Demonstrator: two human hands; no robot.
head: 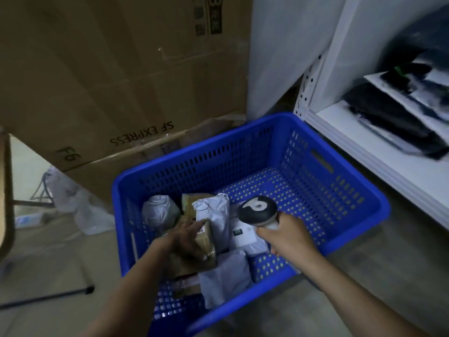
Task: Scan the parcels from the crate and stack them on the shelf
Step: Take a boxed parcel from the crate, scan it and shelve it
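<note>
Since a parcel has to leave the crate before I can read it, my left hand is down inside the blue crate, fingers wrapped round a small brown box with its printed label turned up toward me, I judge so the code can be found. My right hand is clenched on the handle of the scanner, held just to the right of that box and above the load, ready, as I take it, to swing onto the label. Around my left grip the crate holds a grey wrapped bundle beyond my knuckles, a white bag touching the box's far side, a labelled white parcel beneath the scanner, and another white bag nearer my wrists; the crate's far right floor is bare mesh. The white shelf stands well to the right of my scanner hand, with dark flat packages lying on it, blurred. A large cardboard carton stands beyond the crate.
</note>
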